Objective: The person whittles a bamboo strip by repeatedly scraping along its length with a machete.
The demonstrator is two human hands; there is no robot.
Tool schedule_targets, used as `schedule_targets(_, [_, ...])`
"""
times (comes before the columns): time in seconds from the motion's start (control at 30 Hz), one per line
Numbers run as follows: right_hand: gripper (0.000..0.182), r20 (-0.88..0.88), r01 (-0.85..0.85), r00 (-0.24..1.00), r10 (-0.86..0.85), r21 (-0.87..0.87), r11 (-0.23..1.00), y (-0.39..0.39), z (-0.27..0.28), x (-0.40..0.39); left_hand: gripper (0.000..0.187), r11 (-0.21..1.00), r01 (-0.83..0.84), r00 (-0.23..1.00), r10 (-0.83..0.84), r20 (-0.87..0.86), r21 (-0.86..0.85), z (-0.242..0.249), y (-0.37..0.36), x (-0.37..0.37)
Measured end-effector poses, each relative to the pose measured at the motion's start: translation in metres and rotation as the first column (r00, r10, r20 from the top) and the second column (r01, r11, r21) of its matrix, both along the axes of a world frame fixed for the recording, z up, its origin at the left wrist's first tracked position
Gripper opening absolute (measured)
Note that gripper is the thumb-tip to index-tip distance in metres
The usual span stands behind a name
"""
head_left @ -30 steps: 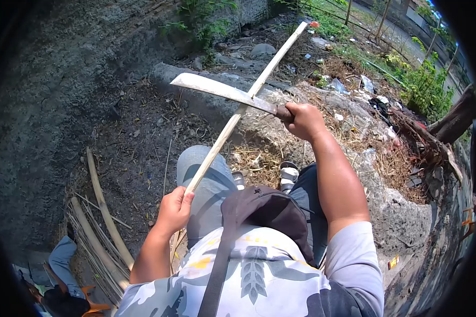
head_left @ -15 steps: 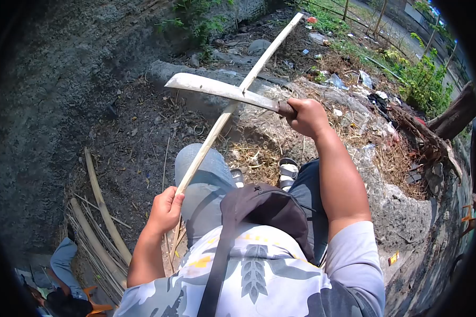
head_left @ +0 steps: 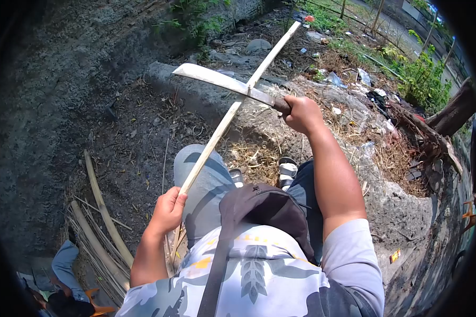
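My left hand (head_left: 167,211) is closed around the near end of a long pale bamboo strip (head_left: 212,141), which slants up and away to the right over my left knee. In my right hand (head_left: 303,114) is the dark handle of a machete (head_left: 214,80). Its broad, curved blade points left and lies across the upper part of the strip, touching or very close to it. The blade hides a short stretch of the strip at the crossing.
Bamboo poles and thin strips (head_left: 103,208) lie on the ground at my left. A person's leg (head_left: 66,267) shows at lower left. A rough wall (head_left: 42,105) rises on the left; a tree stump (head_left: 452,108), litter and dry grass (head_left: 391,164) are on the right.
The machete has shifted slightly right, and its tip sits a little lower on the left. The strip's far end has dropped slightly. Both hands keep their grips.
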State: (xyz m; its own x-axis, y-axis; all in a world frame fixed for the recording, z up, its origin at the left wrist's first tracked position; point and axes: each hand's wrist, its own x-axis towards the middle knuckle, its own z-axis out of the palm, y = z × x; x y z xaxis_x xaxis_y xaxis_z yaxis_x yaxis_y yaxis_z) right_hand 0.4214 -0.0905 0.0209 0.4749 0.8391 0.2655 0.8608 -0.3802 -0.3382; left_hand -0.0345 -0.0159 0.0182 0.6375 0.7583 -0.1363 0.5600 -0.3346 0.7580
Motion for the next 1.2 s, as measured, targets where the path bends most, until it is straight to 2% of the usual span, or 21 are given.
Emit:
schedule_targets(0.07, [0.017, 0.012, -0.009, 1.0, 0.01, -0.023, 1.0, -0.002, 0.002, 0.003, 0.024, 0.999, 0.007, 1.0, -0.007, 0.004, 0.04, -0.001, 0.001, -0.001])
schedule_targets(0.23, [0.019, 0.011, -0.063, 0.998, 0.063, -0.048, 0.997, -0.008, -0.001, -0.01, 0.024, 1.0, 0.008, 1.0, -0.007, 0.024, -0.009, -0.022, 0.005, -0.002])
schedule_targets(0.37, [0.016, 0.188, -0.361, 0.916, 0.355, -0.005, 0.933, 0.001, -0.013, -0.018, 0.024, 1.0, 0.018, 1.0, -0.018, 0.008, 0.011, -0.016, -0.003, 0.01])
schedule_targets(0.43, [0.014, 0.196, -0.384, 0.904, 0.38, -0.022, 0.923, 0.004, -0.011, -0.018, 0.024, 1.0, -0.011, 1.0, 0.011, -0.012, -0.015, -0.011, -0.001, 0.006])
schedule_targets(0.5, [0.014, 0.096, -0.084, 0.992, 0.084, -0.013, 0.996, -0.001, -0.001, -0.002, 0.024, 0.999, -0.04, 0.999, 0.04, -0.019, -0.019, -0.008, 0.002, -0.011])
schedule_targets(0.57, [0.02, -0.151, 0.151, 0.978, -0.147, 0.014, 0.988, 0.0, -0.013, 0.024, 0.023, 0.999, -0.052, 0.999, 0.052, -0.015, -0.004, -0.012, 0.003, -0.034])
schedule_targets(0.63, [0.023, -0.272, 0.291, 0.927, -0.258, 0.086, 0.953, -0.004, -0.025, 0.04, 0.023, 0.996, -0.085, 0.996, 0.085, -0.017, -0.023, -0.012, -0.003, -0.047])
schedule_targets(0.73, [0.031, -0.435, 0.353, 0.849, -0.302, 0.039, 0.935, -0.005, -0.033, 0.048, 0.023, 0.996, -0.084, 0.996, 0.084, -0.007, -0.039, -0.018, -0.006, -0.049])
schedule_targets(0.83, [0.031, -0.384, 0.317, 0.888, -0.252, 0.114, 0.942, -0.004, -0.029, 0.037, 0.023, 0.994, -0.077, 0.995, 0.081, 0.054, -0.075, -0.019, -0.008, -0.032])
schedule_targets(0.9, [0.026, -0.347, 0.218, 0.925, -0.155, 0.15, 0.964, -0.008, -0.014, 0.015, 0.023, 0.991, -0.077, 0.991, 0.088, 0.101, -0.111, -0.017, -0.006, -0.021])
schedule_targets(0.97, [0.025, -0.293, 0.063, 0.956, -0.014, 0.157, 0.986, -0.009, -0.012, 0.006, 0.023, 0.964, -0.097, 0.975, 0.142, 0.17, -0.247, -0.021, -0.004, -0.015])
schedule_targets(1.0, [0.024, -0.191, -0.035, 0.98, 0.061, 0.137, 0.99, -0.01, -0.008, 0.001, 0.024, 0.944, -0.102, 0.966, 0.17, 0.197, -0.314, -0.022, -0.003, -0.013])
schedule_targets(1.07, [0.021, 0.036, -0.185, 0.982, 0.183, 0.083, 0.979, -0.013, -0.001, -0.008, 0.023, 0.95, -0.1, 0.97, 0.159, 0.186, -0.295, -0.019, -0.002, -0.011])
schedule_targets(1.17, [0.016, 0.217, -0.302, 0.933, 0.286, 0.047, 0.952, -0.009, 0.002, -0.008, 0.023, 0.957, -0.061, 0.979, 0.112, 0.168, -0.283, -0.025, -0.001, -0.021])
schedule_targets(1.2, [0.013, 0.201, -0.274, 0.944, 0.261, 0.038, 0.961, -0.008, -0.001, -0.004, 0.023, 0.958, -0.042, 0.983, 0.091, 0.162, -0.283, -0.025, -0.002, -0.024])
